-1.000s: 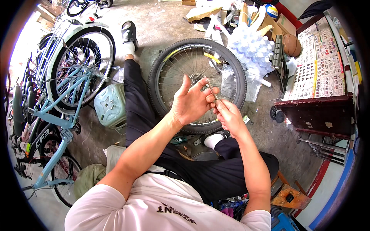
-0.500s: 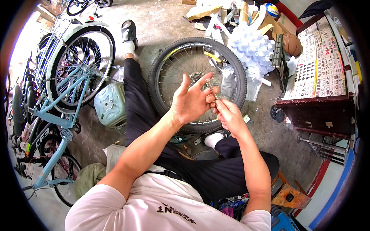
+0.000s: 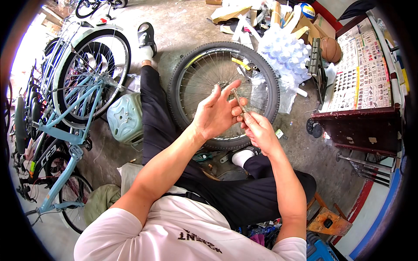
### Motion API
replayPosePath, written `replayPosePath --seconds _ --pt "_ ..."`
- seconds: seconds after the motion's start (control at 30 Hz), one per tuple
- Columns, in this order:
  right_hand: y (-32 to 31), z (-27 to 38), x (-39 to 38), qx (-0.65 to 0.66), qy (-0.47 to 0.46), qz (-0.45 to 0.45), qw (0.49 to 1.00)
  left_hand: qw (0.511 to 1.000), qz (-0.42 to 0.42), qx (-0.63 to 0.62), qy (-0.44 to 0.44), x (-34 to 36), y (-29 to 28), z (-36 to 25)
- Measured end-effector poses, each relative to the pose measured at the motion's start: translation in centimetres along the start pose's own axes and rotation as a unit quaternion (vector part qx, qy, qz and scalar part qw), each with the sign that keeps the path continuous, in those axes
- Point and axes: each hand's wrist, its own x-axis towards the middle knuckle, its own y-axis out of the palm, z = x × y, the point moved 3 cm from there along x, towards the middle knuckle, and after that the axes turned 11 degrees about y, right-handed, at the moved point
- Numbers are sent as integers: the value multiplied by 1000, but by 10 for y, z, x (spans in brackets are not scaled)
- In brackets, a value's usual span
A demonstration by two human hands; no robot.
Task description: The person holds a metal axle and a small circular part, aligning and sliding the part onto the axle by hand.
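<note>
In my right hand point(image 3: 259, 132), thumb and fingers close on the lower end of a slim silvery metal rod-like tool point(image 3: 239, 101); its exact kind is too small to make out. The rod points up and to the left, across the fingers of my left hand point(image 3: 215, 112). My left palm is turned up, with thumb and index finger stretched out and the other fingers loosely bent beside the rod. Below both hands a bicycle wheel point(image 3: 171, 82) with a knobby black tyre lies flat on the floor between my legs. My hands partly hide its hub and spokes.
Light blue bicycles point(image 3: 65, 137) crowd the left side, next to a pale blue plastic stool point(image 3: 125, 118). Beyond the wheel lies a bag of clear plastic bottles point(image 3: 285, 54) near cardboard and a basketball point(image 3: 330, 50). A dark red cabinet point(image 3: 361, 130) stands at the right.
My left thumb has tipped slightly down toward the index finger. The rod and my right hand have barely moved.
</note>
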Motion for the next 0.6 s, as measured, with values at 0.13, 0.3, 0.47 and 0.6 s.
replayPosePath --seconds 0.13,0.3,0.47,0.6 --pt "1 -1 0 -3 13 4 1000 997 -19 67 31 1 -10 1" --pt "2 0 -1 -9 24 4 1000 991 -44 109 62 0 -15 0" --pt "1 -3 1 -9 17 -12 1000 982 -54 168 67 3 -7 -1" --pt "-2 -2 1 7 7 -3 1000 993 -74 71 49 3 5 -2"
